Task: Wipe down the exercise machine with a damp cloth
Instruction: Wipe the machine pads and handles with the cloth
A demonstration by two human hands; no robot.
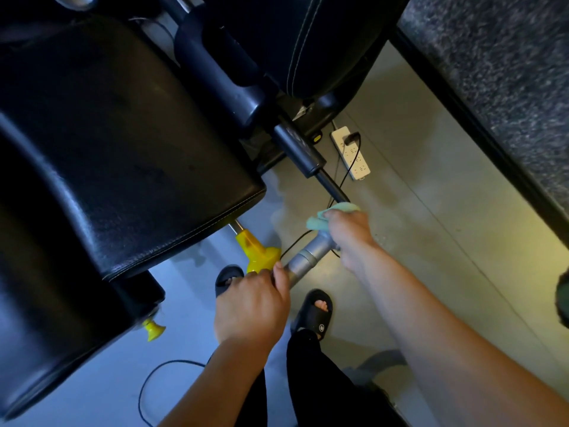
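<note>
Machine: black padded exercise machine (117, 149) fills the left and top of view; its handle bar juts out low toward the person, over the floor.
Left hand: left hand (255, 303) curled round the near end of the grey bar (308, 254), steadying it. Firm grip, thumb over the top.
Right hand: right hand (348, 232) wrapped round the bar further up, with the green cloth (320, 218) bunched between palm and metal. Fingers closed on cloth and bar together.
Cloth: only a crumpled edge shows past the knuckles; damp or dry cannot be told.
Yellow knob: large yellow knob (258, 254) just left of the bar, under the seat edge; a smaller one (153, 329) lower left. Neither is being touched.
Black sleeve: black sleeve (298, 149) on the bar beyond the cloth, not under the cloth now.
Seat pad: big seat pad (129, 167) shows dull smudges; looks unwiped, though glare makes that a guess.
Far pad: stitched pad (323, 41) at top, well away from either hand.
Floor: power strip (351, 152) with a plug in it and a loose cable (341, 180) running under the bar; sandalled feet below.
Progress: wiping is on the handle bar, mid-length. By my reading, the sleeve, knobs, both pads and frame remain. Early to middle of the job.
Caution: wet cloth near the power strip; keep drips off it.
</note>
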